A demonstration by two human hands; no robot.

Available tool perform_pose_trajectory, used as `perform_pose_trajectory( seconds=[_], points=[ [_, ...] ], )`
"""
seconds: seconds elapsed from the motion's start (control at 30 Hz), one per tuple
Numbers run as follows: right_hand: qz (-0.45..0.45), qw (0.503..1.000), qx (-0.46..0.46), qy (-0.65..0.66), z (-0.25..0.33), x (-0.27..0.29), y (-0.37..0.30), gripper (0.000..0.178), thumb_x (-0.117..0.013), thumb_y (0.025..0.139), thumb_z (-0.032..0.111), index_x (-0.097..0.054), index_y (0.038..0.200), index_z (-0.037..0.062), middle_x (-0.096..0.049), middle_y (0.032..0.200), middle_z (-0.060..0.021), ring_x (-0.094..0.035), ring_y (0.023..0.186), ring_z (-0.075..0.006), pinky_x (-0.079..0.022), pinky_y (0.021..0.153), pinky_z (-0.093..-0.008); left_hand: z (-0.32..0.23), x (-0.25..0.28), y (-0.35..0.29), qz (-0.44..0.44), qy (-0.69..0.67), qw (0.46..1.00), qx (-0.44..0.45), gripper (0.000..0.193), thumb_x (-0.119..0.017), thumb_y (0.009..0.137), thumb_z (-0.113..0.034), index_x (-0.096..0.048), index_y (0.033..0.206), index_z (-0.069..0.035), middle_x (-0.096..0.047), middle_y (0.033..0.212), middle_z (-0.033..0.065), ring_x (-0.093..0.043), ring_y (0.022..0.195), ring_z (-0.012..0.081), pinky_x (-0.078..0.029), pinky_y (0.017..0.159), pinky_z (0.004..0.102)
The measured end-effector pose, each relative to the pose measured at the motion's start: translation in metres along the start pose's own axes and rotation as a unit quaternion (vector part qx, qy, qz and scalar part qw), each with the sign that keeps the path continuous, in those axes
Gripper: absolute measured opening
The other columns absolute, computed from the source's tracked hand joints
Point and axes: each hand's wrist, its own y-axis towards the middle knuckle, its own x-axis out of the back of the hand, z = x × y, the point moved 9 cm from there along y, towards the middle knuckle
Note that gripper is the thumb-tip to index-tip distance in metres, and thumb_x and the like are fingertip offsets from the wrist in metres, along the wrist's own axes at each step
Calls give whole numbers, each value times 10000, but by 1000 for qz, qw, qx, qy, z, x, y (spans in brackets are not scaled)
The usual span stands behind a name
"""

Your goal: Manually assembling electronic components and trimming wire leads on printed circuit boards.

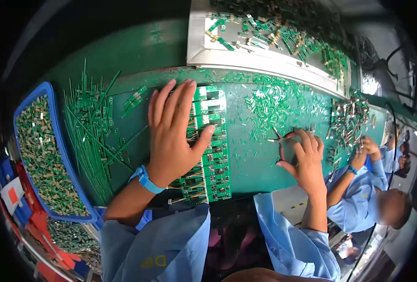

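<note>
A panel of joined green circuit boards lies on the green work surface in front of me, with thin multicoloured wires along its left side. My left hand rests over the panel's left part, fingers stretched out and thumb reaching across the boards. It hides some of the panel and wires. To the right, my right hand is closed around the handles of small cutting pliers with red grips. Their jaws point up and left, apart from the panel, next to scattered green scraps.
Left are long thin green strips and a blue bin full of small green pieces. A metal-edged tray holding boards stands at the back. At the right, a co-worker's hands are beside a pile of wired parts.
</note>
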Motion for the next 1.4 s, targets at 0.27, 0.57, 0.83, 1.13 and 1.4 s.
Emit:
perform_pose_trajectory(
  seconds=[0.27, 0.57, 0.83, 1.13, 1.4],
  points=[
    [-22, 989, -46, 137, -3, 24, 27, 595, -885, 829, 423, -656, 1241, 60, -611, 1458, -177, -592, 1303, -413, -383, 1208, -635, 8, 5, -4, -33, -71, 997, 11, 785, -780, 910, -208, -510, 1621, -13, -534, 1674, 191, -410, 1614, 427, -242, 1340, 646],
    [25, 989, 142, -20, 12, 11, 10, 440, -824, 839, 327, -686, 1156, 54, -609, 1443, -167, -592, 1241, -391, -424, 1139, -560, 0, 7, -2, -31, -38, 998, -25, 459, -770, 904, -171, -692, 1328, -15, -535, 1674, 197, -411, 1615, 447, -232, 1325, 702],
    [158, 887, 118, 417, 14, 15, 16, 290, -728, 978, 280, -673, 1079, 13, -638, 1354, -184, -586, 1250, -372, -436, 1078, -514, -13, 9, 1, 7, 20, 999, -24, 440, -789, 905, -181, -725, 1305, -10, -523, 1694, 206, -395, 1629, 464, -185, 1326, 732],
    [257, 532, 8, 807, 55, 8, 74, 303, -672, 1086, 236, -632, 868, 29, -672, 922, -75, -572, 802, -216, -452, 753, -342, -21, -4, 2, 54, 44, 997, -16, 528, -822, 907, -231, -709, 1381, -27, -553, 1664, 184, -434, 1613, 425, -146, 1336, 732],
    [95, 905, 60, 411, 35, 46, 151, 397, -669, 1146, 227, -606, 803, 35, -530, 750, 4, -415, 680, -118, -355, 616, -311, -14, -2, -3, 33, 14, 999, -22, 569, -809, 935, -304, -695, 1431, -49, -614, 1577, 129, -499, 1559, 389, -144, 1336, 736]
  ],
)
